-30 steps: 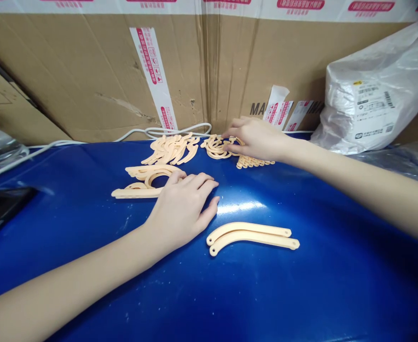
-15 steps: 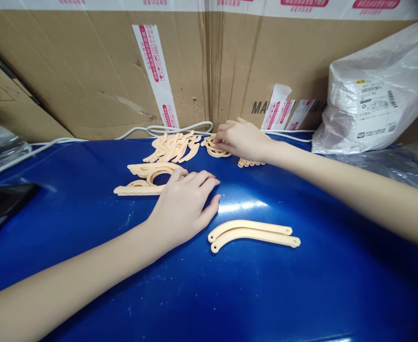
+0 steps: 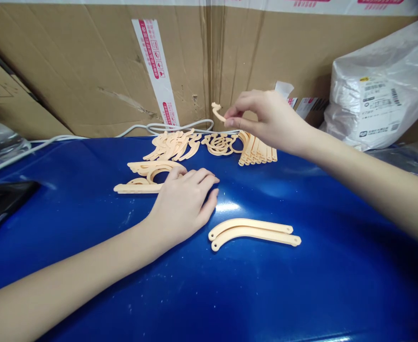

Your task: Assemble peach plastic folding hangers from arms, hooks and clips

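Note:
My right hand point(image 3: 265, 114) is raised above the back of the table, thumb and fingers pinching a small curved peach-coloured plastic hook point(image 3: 218, 113). Beneath it lie a loose pile of ring-like hooks point(image 3: 218, 144) and a stack of long curved arms point(image 3: 256, 148). My left hand point(image 3: 187, 199) rests palm down on the blue table, fingers loosely stretched. Its far side covers the right end of a group of flat peach plastic pieces point(image 3: 139, 188) with a round opening. Two matching curved arms point(image 3: 255, 232) lie side by side to the right of this hand.
Another pile of curved pieces point(image 3: 173, 146) sits at the back of the blue table point(image 3: 209, 294). Behind run a white cable point(image 3: 134, 128) and cardboard boxes point(image 3: 98, 61). A wrapped parcel point(image 3: 379, 95) stands at right, a black phone point(image 3: 5, 206) at left.
My right hand has lifted from the ring-like pile, up and to the right, with one hook in its fingers. The arm stack shows more fully. My left hand has stayed in place.

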`<move>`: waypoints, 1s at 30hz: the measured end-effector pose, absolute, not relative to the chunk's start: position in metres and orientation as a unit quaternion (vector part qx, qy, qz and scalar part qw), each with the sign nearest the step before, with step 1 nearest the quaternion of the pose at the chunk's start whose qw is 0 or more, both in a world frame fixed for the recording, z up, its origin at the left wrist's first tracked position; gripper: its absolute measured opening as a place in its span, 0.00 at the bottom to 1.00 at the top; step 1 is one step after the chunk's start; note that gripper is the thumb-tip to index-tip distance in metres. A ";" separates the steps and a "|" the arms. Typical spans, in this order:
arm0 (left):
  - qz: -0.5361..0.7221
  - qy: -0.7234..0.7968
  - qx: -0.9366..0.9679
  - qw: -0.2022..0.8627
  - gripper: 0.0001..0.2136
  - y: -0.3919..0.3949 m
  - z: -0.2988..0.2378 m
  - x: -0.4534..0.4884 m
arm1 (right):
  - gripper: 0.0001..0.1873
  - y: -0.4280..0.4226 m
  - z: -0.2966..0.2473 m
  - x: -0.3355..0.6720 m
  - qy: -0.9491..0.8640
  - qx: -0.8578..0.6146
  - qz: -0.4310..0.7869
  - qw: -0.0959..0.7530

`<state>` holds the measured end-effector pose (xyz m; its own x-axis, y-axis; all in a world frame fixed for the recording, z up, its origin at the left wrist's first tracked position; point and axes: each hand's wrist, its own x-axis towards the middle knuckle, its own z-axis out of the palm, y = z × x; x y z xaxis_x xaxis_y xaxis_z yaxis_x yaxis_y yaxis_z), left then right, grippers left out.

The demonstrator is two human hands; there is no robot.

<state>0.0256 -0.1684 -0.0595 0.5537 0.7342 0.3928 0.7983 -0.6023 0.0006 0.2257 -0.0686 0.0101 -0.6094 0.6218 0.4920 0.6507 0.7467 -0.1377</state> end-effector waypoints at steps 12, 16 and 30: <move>-0.280 -0.570 -0.766 0.094 0.05 -0.140 -0.039 0.000 | 0.13 -0.141 -0.039 0.240 -0.953 -0.241 0.062 0.173; -0.275 -0.603 -0.745 0.070 0.09 -0.122 -0.033 -0.017 | 0.12 -0.143 -0.045 0.240 -0.955 -0.230 0.073 0.174; -0.278 -0.683 -0.665 -0.117 0.17 -0.078 -0.041 -0.065 | 0.13 -0.141 -0.064 0.242 -0.949 -0.206 0.077 0.227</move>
